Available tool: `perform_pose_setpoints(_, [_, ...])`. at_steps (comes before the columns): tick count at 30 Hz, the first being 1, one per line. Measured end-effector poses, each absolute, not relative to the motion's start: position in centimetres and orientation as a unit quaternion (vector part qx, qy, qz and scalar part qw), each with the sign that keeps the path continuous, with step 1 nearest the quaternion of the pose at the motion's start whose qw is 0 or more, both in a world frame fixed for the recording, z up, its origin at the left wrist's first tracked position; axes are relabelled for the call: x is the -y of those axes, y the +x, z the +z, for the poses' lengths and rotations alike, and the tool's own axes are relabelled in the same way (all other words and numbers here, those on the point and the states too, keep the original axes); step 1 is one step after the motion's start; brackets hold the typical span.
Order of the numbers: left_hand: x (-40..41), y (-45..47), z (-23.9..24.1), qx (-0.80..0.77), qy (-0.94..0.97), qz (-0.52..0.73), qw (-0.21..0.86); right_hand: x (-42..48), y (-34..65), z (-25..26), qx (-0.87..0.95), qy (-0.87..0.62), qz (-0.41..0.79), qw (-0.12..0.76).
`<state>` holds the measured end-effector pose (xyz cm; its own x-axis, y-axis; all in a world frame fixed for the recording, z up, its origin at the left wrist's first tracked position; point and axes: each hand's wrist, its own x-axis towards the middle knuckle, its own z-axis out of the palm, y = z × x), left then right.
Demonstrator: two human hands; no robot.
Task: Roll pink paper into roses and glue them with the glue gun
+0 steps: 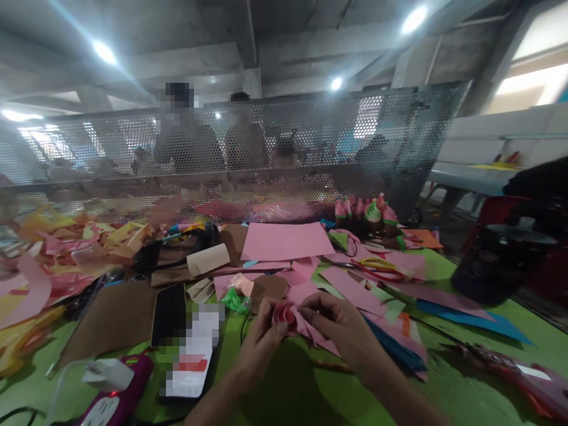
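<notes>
Both hands work near centre over the green table [284, 384]. Left hand [261, 340] pinches a rolled pink paper coil [284, 313] from the left; right hand [339, 325] pinches its loose pink strip from the right. The coil sits between the two sets of fingertips, raised just above the table. No clear containers in view; far right of centre, a row of pink and green paper cones [366, 214] stands upright. A large pink sheet [286, 241] lies far centre. Red scissors [377, 269] lie right of it. A black phone [168, 313] lies left of the hands.
</notes>
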<state>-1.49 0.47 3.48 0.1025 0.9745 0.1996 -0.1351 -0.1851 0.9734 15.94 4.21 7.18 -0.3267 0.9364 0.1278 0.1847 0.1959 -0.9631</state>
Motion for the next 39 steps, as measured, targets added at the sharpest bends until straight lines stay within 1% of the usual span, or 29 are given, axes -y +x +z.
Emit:
perform_pose_setpoints(4, [-0.1, -1.8, 3.8, -0.41, 0.628, 0.49, 0.444, -3.7, 16.0, 7.0, 0.661, -0.43, 0.491, 0.371])
perform_pose_setpoints(7, [0.2, -2.0, 4.1, -0.453, 0.688, 0.432, 0.368, -3.2, 16.2, 7.4, 0.678, -0.445, 0.456, 0.366])
perform_pose_setpoints(10, [0.6, -2.1, 4.4, -0.456, 0.733, 0.395, 0.314, -2.8, 16.3, 7.8, 0.711, -0.443, 0.402, 0.369])
perform_pose_setpoints(13, [0.9, -2.1, 4.4, -0.449, 0.757, 0.378, 0.288, -2.5, 16.4, 8.0, 0.74, -0.42, 0.36, 0.382])
perform_pose_setpoints(17, [1.1, -2.1, 4.3, -0.445, 0.765, 0.37, 0.282, -2.3, 16.4, 7.9, 0.765, -0.405, 0.316, 0.388])
perform_pose_setpoints(26, [1.3, -1.8, 4.6, -0.432, 0.759, 0.382, 0.303, -2.0, 16.7, 7.9, 0.798, -0.381, 0.261, 0.388])
perform_pose_setpoints(30, [1.3, -1.7, 4.8, -0.431, 0.741, 0.395, 0.331, -1.9, 16.9, 8.2, 0.805, -0.369, 0.263, 0.383])
perform_pose_setpoints(35, [1.0, -1.5, 4.4, -0.437, 0.633, 0.466, 0.438, -1.7, 17.2, 8.8, 0.773, -0.401, 0.289, 0.398])
perform_pose_setpoints(39, [0.0, -1.3, 3.1, -0.407, 0.536, 0.532, 0.514, -1.7, 17.4, 8.4, 0.763, -0.39, 0.303, 0.417])
